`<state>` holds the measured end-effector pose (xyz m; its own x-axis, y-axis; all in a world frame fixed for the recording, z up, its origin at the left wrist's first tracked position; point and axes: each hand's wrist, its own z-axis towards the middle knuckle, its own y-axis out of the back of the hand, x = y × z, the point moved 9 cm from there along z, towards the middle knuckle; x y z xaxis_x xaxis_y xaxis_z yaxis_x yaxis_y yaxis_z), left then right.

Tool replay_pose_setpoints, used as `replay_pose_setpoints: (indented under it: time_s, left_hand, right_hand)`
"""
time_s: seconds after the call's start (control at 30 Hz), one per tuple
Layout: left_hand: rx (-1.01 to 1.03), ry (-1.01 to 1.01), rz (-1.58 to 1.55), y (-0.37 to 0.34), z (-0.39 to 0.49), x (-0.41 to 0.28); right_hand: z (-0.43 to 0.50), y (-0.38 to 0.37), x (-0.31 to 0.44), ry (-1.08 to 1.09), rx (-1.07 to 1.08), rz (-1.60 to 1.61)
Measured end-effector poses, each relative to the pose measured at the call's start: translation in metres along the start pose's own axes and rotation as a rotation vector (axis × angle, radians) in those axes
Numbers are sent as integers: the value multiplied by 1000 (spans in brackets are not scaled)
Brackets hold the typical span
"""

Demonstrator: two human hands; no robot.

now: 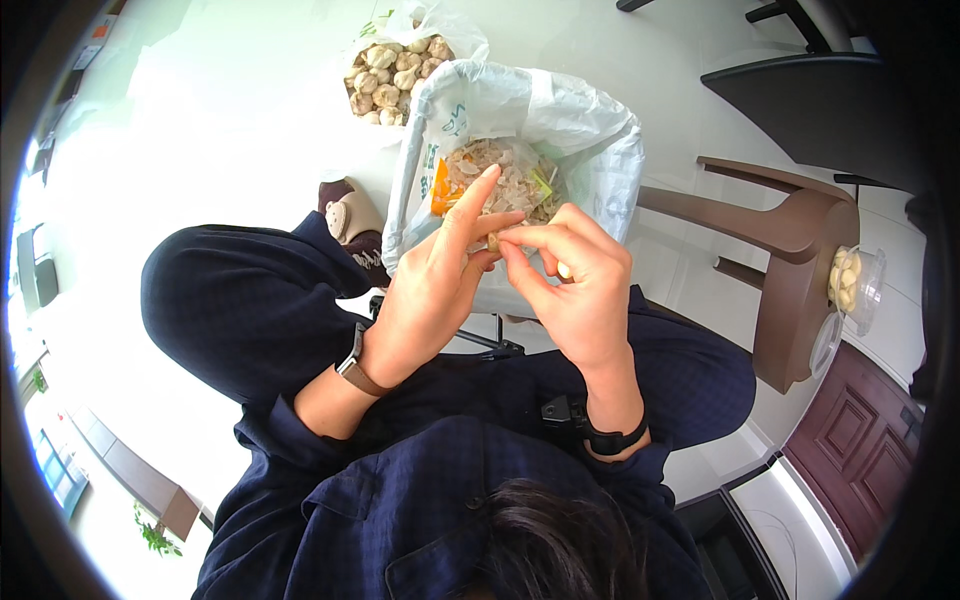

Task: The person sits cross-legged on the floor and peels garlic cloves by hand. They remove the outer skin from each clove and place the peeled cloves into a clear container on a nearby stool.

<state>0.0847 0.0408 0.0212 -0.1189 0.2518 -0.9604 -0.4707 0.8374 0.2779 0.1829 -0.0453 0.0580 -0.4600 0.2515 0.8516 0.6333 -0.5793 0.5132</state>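
Observation:
My left hand (435,277) holds a small garlic clove (493,241) between thumb and fingers, its index finger stretched forward. My right hand (577,277) pinches at the same clove with thumb and index finger. A pale peeled clove (564,270) shows tucked under the curled fingers of the right hand. Below both hands stands a waste bin lined with a white plastic bag (577,97). Inside it lie many papery garlic skins (506,176), along with orange and yellow-green wrappers. How much skin is left on the held clove is hard to tell.
Beyond the bin, a plastic bag of whole garlic bulbs (390,79) rests on the pale floor. At right, a brown stool (802,285) carries a clear tub of peeled cloves (847,281), with a clear lid (826,345) beside it. A dark chair (810,105) stands farther off.

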Motion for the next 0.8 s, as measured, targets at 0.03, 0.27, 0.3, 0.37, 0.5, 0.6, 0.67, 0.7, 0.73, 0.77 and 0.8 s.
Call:
replay_pose_setpoints:
  time_s: [0.03,0.27,0.3,0.37,0.5,0.6,0.67,0.7,0.73,0.77,0.8]
  left_hand:
    - [8,-10,21,0,0,-1]
    - [25,5,68,0,1,1]
    - [27,-7,78,0,1,0]
    - [28,-23,89,1,1,-3]
    - [28,96,-63,1,0,2]
    - [-27,197,-505,-1,3,14]
    - [-31,294,-799,-4,3,25]
    - [-28,291,-863,-4,4,26]
    - [-28,315,-919,-3,3,29]
    - [-27,330,-979,-3,2,31]
    - [-47,348,-1017,-4,1,34]
  right_hand:
    - [0,0,1,12,4,-8]
    - [0,-1,-1,14,12,11]
    - [0,-2,-2,9,1,22]
    - [0,-2,-4,5,-24,22]
    - [-1,2,-8,-11,-82,33]
    - [-2,8,-12,-47,-134,83]
    - [-2,13,-12,-58,-160,96]
    - [-3,15,-12,-59,-165,93]
    - [-3,16,-11,-60,-168,90]
    - [-2,16,-10,-54,-153,87]
    - [-1,16,-10,-50,-138,84]
